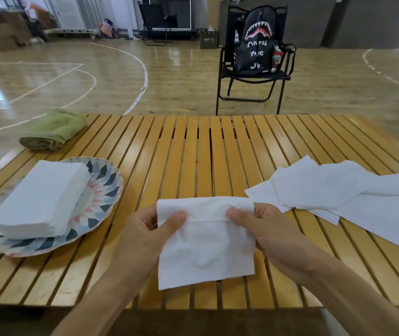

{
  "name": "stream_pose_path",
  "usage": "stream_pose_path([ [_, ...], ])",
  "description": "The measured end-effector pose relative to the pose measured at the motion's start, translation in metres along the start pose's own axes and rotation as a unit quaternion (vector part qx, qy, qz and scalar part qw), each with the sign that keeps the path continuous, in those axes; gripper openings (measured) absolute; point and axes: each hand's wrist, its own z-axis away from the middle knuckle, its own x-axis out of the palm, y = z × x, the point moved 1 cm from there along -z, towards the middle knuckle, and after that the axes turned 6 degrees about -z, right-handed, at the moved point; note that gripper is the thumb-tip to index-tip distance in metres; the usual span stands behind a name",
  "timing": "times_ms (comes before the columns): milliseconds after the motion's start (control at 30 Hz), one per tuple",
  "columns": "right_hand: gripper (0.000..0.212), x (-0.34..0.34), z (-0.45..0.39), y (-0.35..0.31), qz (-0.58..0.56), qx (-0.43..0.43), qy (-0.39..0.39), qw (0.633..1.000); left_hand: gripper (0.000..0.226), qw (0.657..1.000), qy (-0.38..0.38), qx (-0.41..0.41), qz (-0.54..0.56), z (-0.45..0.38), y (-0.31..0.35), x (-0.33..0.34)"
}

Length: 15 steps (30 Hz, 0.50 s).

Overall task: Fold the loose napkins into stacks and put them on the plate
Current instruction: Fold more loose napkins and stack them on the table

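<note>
At the lower middle of the frame, over the slatted wooden worktop (193, 154), I hold one white napkin (205, 246) up between my two hands. My left hand (150, 229) pinches its upper left corner, thumb on the near face and fingers curled behind the sheet. My right hand (261, 229) pinches the upper right corner the same way, thumb lying across the top fold. The napkin's top edge is turned over in a narrow band, and the rest of the sheet hangs down between my wrists.

At the left of the frame sits the patterned plate (106, 180), carrying a neat stack of folded napkins (38, 197) that overhangs its near rim. At the right of the frame the loose napkins (339, 187) lie fanned and overlapping on the worktop, just beside my right hand. A rolled green towel (53, 129) rests at the upper left corner of the worktop. Beyond the worktop a black folding chair (251, 78) holds a black backpack (256, 42).
</note>
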Motion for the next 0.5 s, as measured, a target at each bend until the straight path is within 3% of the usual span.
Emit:
stream_pose_path([
  [133,0.035,-0.003,-0.001,-0.004,0.0,0.001,-0.033,0.999,0.017,0.994,0.034,0.072,-0.072,0.0,-0.005,0.002],
  [367,0.021,-0.006,-0.002,-0.006,-0.027,-0.005,0.009,1.0,0.033,0.995,-0.04,0.064,-0.058,-0.005,-0.004,-0.007],
  [500,0.021,-0.009,-0.001,-0.012,-0.082,-0.014,-0.007,0.997,0.026,0.996,-0.044,0.074,-0.035,-0.006,-0.004,-0.011],
])
